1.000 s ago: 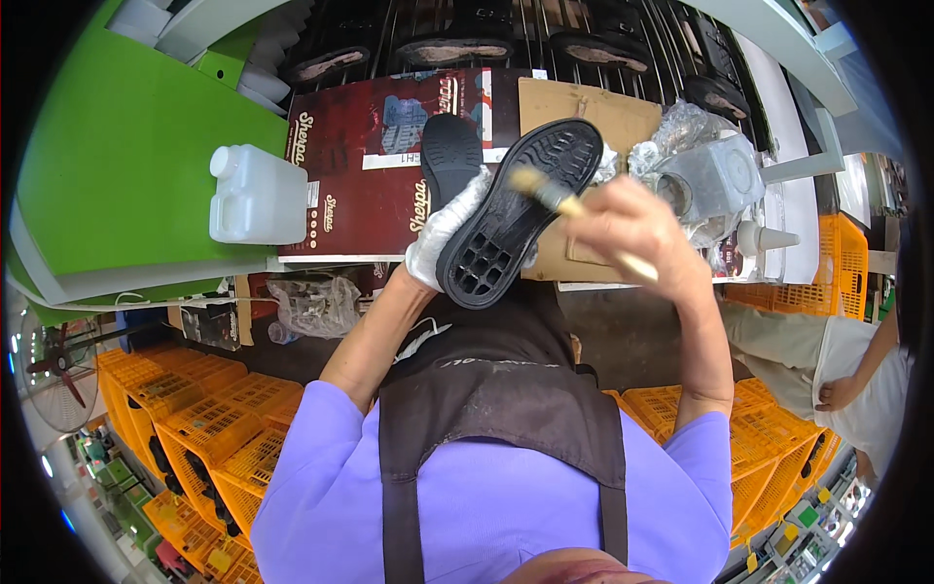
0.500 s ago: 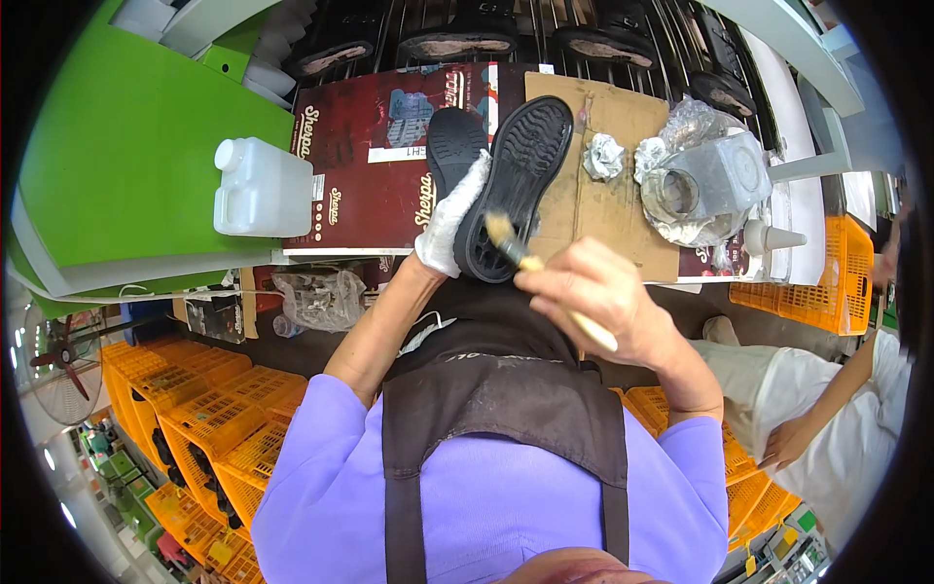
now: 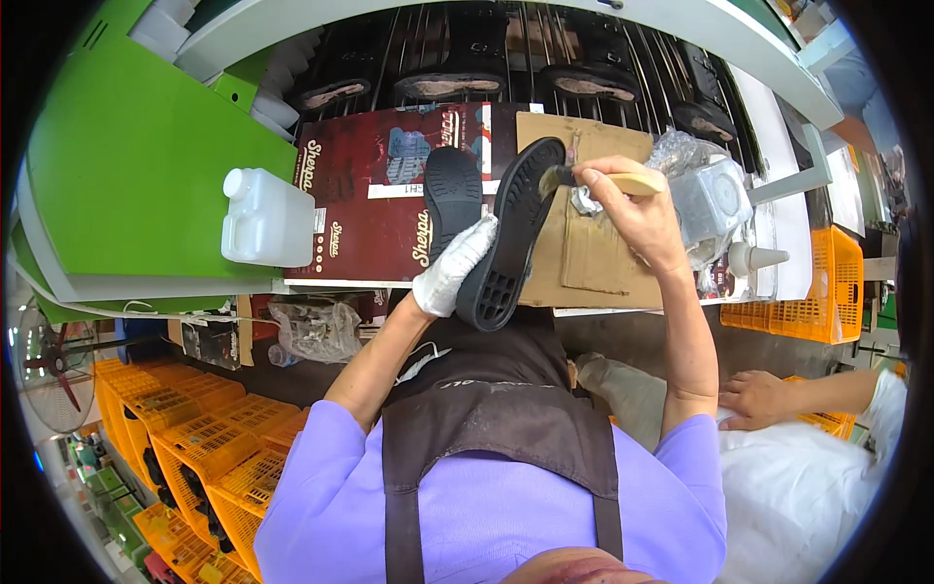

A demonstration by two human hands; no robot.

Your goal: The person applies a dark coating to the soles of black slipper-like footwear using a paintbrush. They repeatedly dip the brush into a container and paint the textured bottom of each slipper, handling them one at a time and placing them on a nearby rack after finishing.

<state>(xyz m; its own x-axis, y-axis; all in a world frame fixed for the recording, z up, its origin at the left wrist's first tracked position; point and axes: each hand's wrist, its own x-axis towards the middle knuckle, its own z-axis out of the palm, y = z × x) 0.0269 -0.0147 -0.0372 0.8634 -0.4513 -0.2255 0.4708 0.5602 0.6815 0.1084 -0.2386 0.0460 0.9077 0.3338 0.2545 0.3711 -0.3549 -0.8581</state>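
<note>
Above the cardboard (image 3: 584, 263), gloved left hand (image 3: 449, 275) gripping black sole (image 3: 511, 234), right hand (image 3: 632, 209) fingers pinching brush (image 3: 603, 180).

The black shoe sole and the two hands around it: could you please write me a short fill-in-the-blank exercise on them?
1. The left hand, which holds the black shoe sole, wears a ____ glove.
2. The right hand holds a ____ with a pale wooden handle against the sole's upper end.
3. A second black sole lies on the dark red cardboard, to the ____ of the held one.
4. The white plastic jug stands beside a ____ panel.

Missing words: white; brush; left; green
</note>
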